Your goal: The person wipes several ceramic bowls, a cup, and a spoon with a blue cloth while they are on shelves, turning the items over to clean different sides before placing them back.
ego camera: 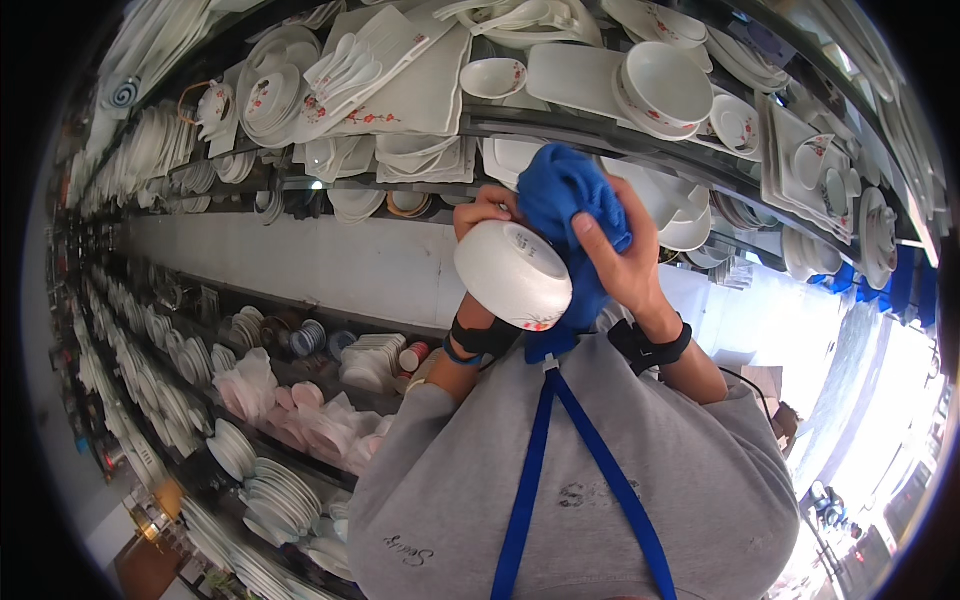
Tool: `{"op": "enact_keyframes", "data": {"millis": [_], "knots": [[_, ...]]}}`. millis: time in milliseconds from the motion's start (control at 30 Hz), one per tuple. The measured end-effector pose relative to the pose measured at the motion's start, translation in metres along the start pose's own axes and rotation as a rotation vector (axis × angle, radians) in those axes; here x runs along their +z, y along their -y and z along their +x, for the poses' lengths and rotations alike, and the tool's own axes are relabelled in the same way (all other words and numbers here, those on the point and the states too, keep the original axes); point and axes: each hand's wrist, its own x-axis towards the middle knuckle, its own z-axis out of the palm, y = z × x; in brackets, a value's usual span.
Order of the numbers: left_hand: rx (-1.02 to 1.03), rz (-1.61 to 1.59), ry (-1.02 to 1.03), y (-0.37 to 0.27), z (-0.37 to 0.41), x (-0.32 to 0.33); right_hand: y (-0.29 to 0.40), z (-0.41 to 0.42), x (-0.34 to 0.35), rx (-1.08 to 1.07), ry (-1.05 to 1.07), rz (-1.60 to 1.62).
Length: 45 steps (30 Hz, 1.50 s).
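Note:
My left hand (487, 208) grips a white ceramic bowl (499, 274) from behind, its fingers partly hidden by the bowl. Tilted, the bowl shows its underside, with a mark on the base and red flowers near the rim. A bunched blue cloth (566, 187) is held in my right hand (630, 255), thumb across its front. The cloth hangs down close beside the bowl; whether it touches the inner side is hidden.
Before me a dark shelf (540, 124) carries white flower-patterned dishes, including a stacked bowl (667, 86), a small oval dish (493, 78) and a rectangular plate (574, 79). Lower shelves at left hold stacked plates (281, 491) and pink wrapped ware (247, 386). A cardboard box (761, 379) stands at right.

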Motion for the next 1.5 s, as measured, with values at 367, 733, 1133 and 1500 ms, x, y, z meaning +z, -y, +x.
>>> {"op": "enact_keyframes", "data": {"millis": [367,733,1133,1500], "knots": [[-0.192,-0.138,-0.028,-0.041,0.047,-0.055,0.037,0.008,0.053,-0.333,0.208,-0.221],[-0.347,-0.288,0.056,-0.047,0.049,-0.073,0.041,-0.004,0.087,-0.292,0.145,-0.175],[-0.103,0.299,0.224,0.0,0.052,-0.102,0.035,-0.015,0.082,-0.135,-0.035,-0.152],[-0.477,0.355,0.379,-0.041,0.049,-0.1,0.007,-0.021,0.069,-0.453,-0.026,-0.571]]}}
